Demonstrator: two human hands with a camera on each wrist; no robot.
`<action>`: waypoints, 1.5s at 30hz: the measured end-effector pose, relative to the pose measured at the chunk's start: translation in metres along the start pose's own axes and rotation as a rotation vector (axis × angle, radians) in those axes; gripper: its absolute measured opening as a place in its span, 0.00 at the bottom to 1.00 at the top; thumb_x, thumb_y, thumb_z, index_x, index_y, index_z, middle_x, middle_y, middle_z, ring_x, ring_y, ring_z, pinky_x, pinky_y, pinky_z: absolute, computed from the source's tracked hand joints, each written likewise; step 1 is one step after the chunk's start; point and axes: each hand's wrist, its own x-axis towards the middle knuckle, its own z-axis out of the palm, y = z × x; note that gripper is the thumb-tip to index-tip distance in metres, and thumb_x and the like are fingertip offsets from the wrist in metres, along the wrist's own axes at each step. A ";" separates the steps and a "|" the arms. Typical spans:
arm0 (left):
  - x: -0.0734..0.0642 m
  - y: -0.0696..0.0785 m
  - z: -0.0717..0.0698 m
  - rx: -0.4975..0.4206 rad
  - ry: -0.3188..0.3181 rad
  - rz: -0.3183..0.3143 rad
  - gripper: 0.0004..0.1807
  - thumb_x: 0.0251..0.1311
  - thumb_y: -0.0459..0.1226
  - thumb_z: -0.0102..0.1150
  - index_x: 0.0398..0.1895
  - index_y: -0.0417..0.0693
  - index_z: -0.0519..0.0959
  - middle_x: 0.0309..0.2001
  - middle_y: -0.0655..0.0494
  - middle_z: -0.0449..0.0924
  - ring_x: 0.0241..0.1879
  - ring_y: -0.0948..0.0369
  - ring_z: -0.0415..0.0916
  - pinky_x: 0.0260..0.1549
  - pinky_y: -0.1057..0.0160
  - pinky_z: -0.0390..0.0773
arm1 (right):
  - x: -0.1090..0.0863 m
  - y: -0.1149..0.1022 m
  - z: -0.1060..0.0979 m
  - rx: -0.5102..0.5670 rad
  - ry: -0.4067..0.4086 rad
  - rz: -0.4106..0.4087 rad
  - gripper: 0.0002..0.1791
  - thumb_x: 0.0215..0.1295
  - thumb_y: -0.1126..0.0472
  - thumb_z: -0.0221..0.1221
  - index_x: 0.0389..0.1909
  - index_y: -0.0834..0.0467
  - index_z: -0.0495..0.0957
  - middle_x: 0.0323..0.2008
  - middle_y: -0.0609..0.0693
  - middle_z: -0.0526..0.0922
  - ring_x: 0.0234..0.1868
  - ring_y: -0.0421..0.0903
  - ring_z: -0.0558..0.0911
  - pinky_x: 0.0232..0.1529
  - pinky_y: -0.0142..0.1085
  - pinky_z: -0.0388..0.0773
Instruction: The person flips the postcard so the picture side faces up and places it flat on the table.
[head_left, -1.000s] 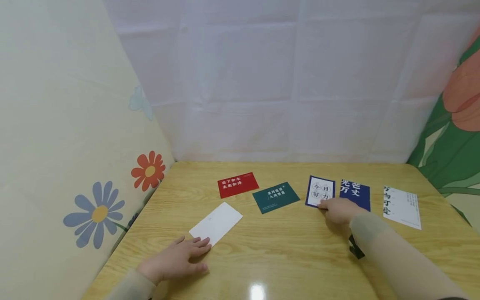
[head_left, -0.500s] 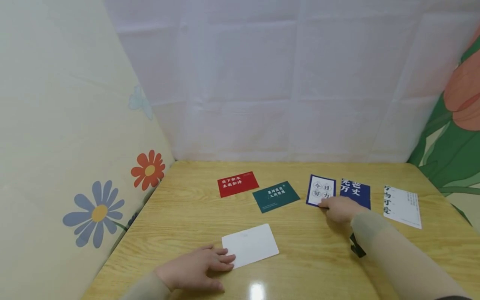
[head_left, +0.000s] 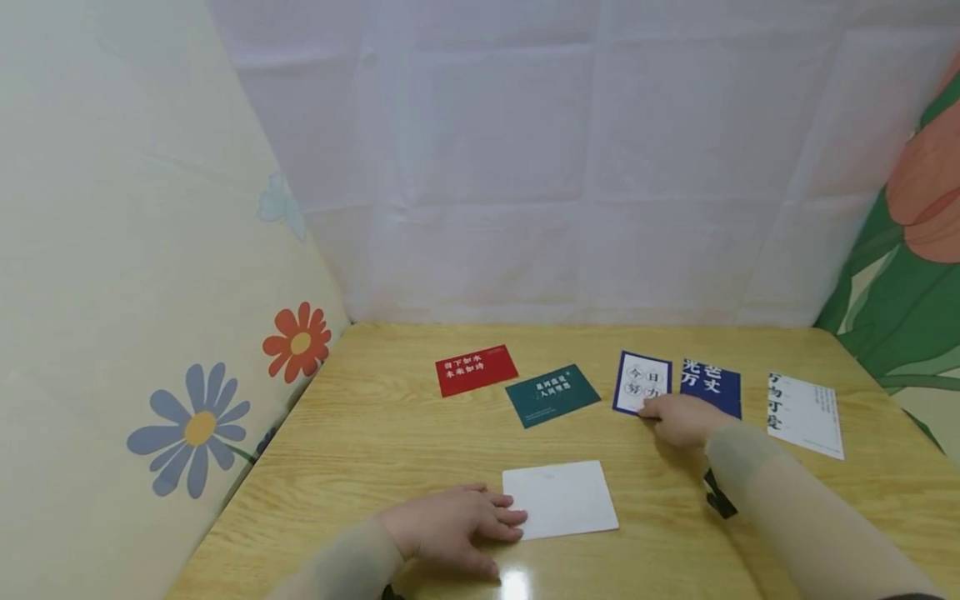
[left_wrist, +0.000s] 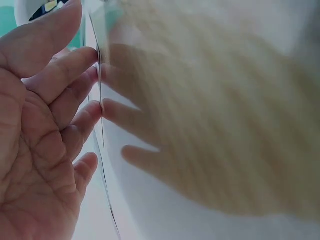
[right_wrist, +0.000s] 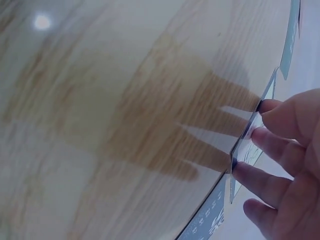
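Note:
My left hand (head_left: 461, 525) lies palm down with its fingers extended. Its fingertips touch the left edge of a blank-looking white card (head_left: 566, 498), flat on the table. In the left wrist view the fingers (left_wrist: 80, 117) meet the card's edge. My right hand (head_left: 678, 419) reaches to a white card with a blue border (head_left: 633, 382), its fingertips on the lower right corner. In the right wrist view the fingers (right_wrist: 270, 182) are spread along that card's near edge. The right hand partly covers a dark blue card (head_left: 716, 396).
On the wooden table (head_left: 337, 433), a red card (head_left: 480, 382) and a green card (head_left: 546, 410) lie back left of the bordered card. Another white card with green lettering (head_left: 813, 421) lies far right. A white cloth (head_left: 480, 167) hangs behind the table.
The left hand has slid the white card rightward and toward the body, turning it from a slant to nearly straight. My right hand has stayed at the bordered card, with barely any shift.

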 end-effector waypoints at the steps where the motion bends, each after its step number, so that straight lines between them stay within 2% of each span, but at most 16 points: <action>1: 0.005 0.001 -0.001 0.005 -0.006 0.008 0.29 0.63 0.56 0.54 0.67 0.63 0.70 0.66 0.74 0.64 0.70 0.66 0.56 0.67 0.51 0.57 | 0.000 0.001 0.000 0.000 0.002 -0.005 0.23 0.66 0.69 0.49 0.60 0.54 0.76 0.65 0.58 0.70 0.67 0.63 0.64 0.64 0.60 0.56; 8: 0.032 0.003 -0.004 0.030 -0.037 0.046 0.28 0.64 0.54 0.55 0.67 0.63 0.69 0.67 0.75 0.62 0.70 0.67 0.54 0.68 0.53 0.53 | -0.001 0.003 0.001 0.016 0.007 -0.018 0.23 0.66 0.69 0.50 0.61 0.54 0.76 0.66 0.58 0.69 0.67 0.63 0.63 0.65 0.60 0.55; 15: 0.042 0.007 -0.009 0.023 -0.055 0.051 0.27 0.64 0.54 0.55 0.66 0.62 0.70 0.67 0.75 0.62 0.70 0.67 0.55 0.68 0.54 0.54 | -0.004 0.004 0.002 0.002 0.023 -0.063 0.23 0.67 0.69 0.49 0.61 0.57 0.75 0.67 0.60 0.67 0.68 0.64 0.62 0.66 0.59 0.54; 18: 0.043 0.007 -0.010 0.000 -0.061 0.042 0.27 0.64 0.53 0.55 0.66 0.62 0.71 0.67 0.75 0.62 0.70 0.66 0.55 0.67 0.54 0.56 | -0.005 0.007 0.005 -0.079 0.085 -0.120 0.20 0.68 0.66 0.51 0.60 0.57 0.76 0.65 0.60 0.69 0.66 0.63 0.65 0.65 0.58 0.57; 21: 0.043 0.006 -0.009 -0.035 -0.062 0.035 0.27 0.65 0.53 0.55 0.66 0.62 0.71 0.68 0.75 0.62 0.70 0.66 0.54 0.67 0.54 0.58 | -0.007 0.007 0.008 -0.173 0.191 -0.209 0.16 0.69 0.63 0.54 0.56 0.57 0.79 0.59 0.58 0.75 0.61 0.60 0.71 0.62 0.55 0.64; 23: 0.043 0.005 -0.009 -0.066 -0.061 0.032 0.26 0.65 0.53 0.55 0.66 0.62 0.71 0.68 0.75 0.62 0.70 0.65 0.54 0.66 0.55 0.59 | -0.008 0.006 0.010 -0.197 0.251 -0.259 0.13 0.69 0.63 0.55 0.52 0.55 0.81 0.53 0.54 0.78 0.56 0.56 0.75 0.59 0.52 0.69; 25: 0.043 0.003 -0.008 -0.097 -0.060 0.027 0.26 0.65 0.52 0.55 0.66 0.62 0.71 0.68 0.75 0.62 0.70 0.65 0.54 0.66 0.55 0.59 | -0.010 0.003 0.013 -0.179 0.271 -0.291 0.12 0.69 0.63 0.55 0.49 0.53 0.82 0.48 0.49 0.79 0.52 0.51 0.77 0.56 0.49 0.72; 28: 0.043 0.002 -0.008 -0.127 -0.059 0.025 0.26 0.65 0.51 0.55 0.65 0.61 0.72 0.68 0.75 0.62 0.70 0.65 0.54 0.66 0.55 0.59 | -0.013 -0.002 0.018 -0.099 0.227 -0.286 0.11 0.70 0.63 0.54 0.47 0.52 0.82 0.45 0.44 0.80 0.50 0.47 0.78 0.55 0.46 0.73; 34: 0.046 0.003 -0.010 -0.151 -0.041 0.030 0.23 0.66 0.49 0.56 0.63 0.58 0.74 0.66 0.72 0.66 0.68 0.65 0.58 0.64 0.56 0.62 | -0.019 -0.013 0.027 0.083 0.131 -0.243 0.11 0.65 0.69 0.56 0.44 0.55 0.80 0.43 0.45 0.80 0.48 0.47 0.78 0.54 0.48 0.73; 37: 0.048 0.005 -0.012 -0.156 -0.018 0.031 0.21 0.65 0.48 0.57 0.60 0.57 0.78 0.63 0.70 0.70 0.65 0.65 0.63 0.62 0.57 0.65 | -0.022 -0.020 0.030 0.152 0.111 -0.202 0.09 0.62 0.66 0.60 0.43 0.56 0.79 0.39 0.44 0.80 0.43 0.44 0.78 0.51 0.46 0.74; 41: 0.052 0.007 -0.015 -0.121 0.010 0.040 0.16 0.65 0.46 0.58 0.54 0.56 0.81 0.60 0.69 0.74 0.60 0.66 0.68 0.60 0.60 0.68 | -0.025 -0.029 0.032 0.197 0.052 -0.152 0.12 0.57 0.58 0.68 0.41 0.52 0.79 0.34 0.42 0.77 0.36 0.42 0.74 0.44 0.42 0.74; 45: 0.055 0.009 -0.017 -0.131 0.019 0.015 0.14 0.64 0.45 0.59 0.52 0.58 0.83 0.56 0.70 0.75 0.55 0.70 0.70 0.57 0.61 0.70 | -0.026 -0.035 0.032 0.200 0.021 -0.138 0.15 0.50 0.56 0.72 0.37 0.51 0.78 0.31 0.43 0.75 0.34 0.43 0.72 0.40 0.41 0.72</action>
